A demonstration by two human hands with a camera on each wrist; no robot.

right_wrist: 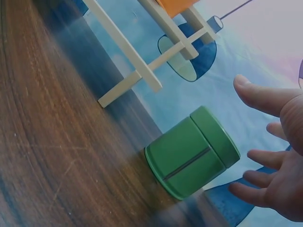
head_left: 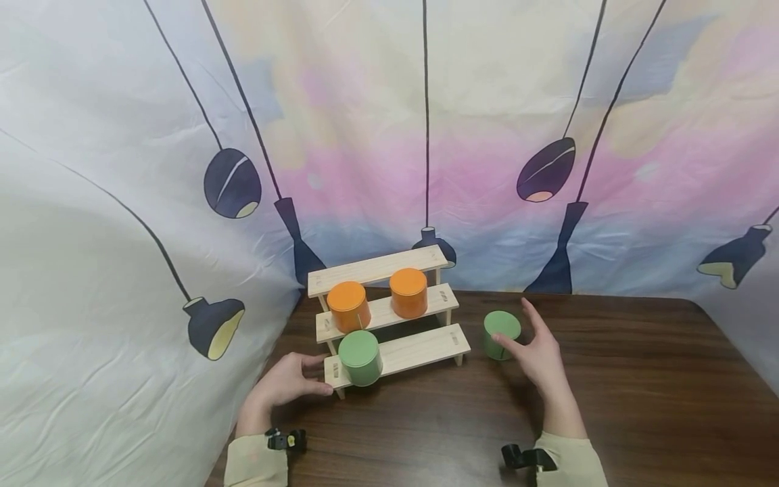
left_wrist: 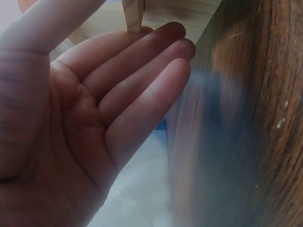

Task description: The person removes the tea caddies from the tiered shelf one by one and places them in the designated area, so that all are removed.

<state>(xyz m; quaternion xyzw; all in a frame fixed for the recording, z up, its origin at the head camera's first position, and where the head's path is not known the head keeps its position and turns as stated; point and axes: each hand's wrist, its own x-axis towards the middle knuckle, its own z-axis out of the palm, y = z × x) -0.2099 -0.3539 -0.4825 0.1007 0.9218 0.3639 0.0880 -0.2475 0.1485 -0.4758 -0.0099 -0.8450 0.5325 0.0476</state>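
Observation:
A three-step wooden display stand (head_left: 420, 349) stands on the table. My left hand (head_left: 288, 383) holds the left end of its lowest step, thumb at the front corner and fingers behind; in the left wrist view those fingers (left_wrist: 142, 71) reach a wooden leg (left_wrist: 133, 16). A green round tin (head_left: 360, 358) sits on that step beside this hand. On the middle step are two orange tins (head_left: 349, 308) (head_left: 408, 293). Right of the stand, a second green tin (right_wrist: 191, 153) stands upright on the table. Apart from it, my right hand (head_left: 535, 352) is spread, thumb and fingers extended.
The dark wooden table (head_left: 657, 385) ends at a hanging cloth (head_left: 487, 169) printed with lamps, behind and at the left. The stand's top step (head_left: 377, 268) is close to this cloth. Each sleeve carries a black wrist mount (head_left: 528, 458).

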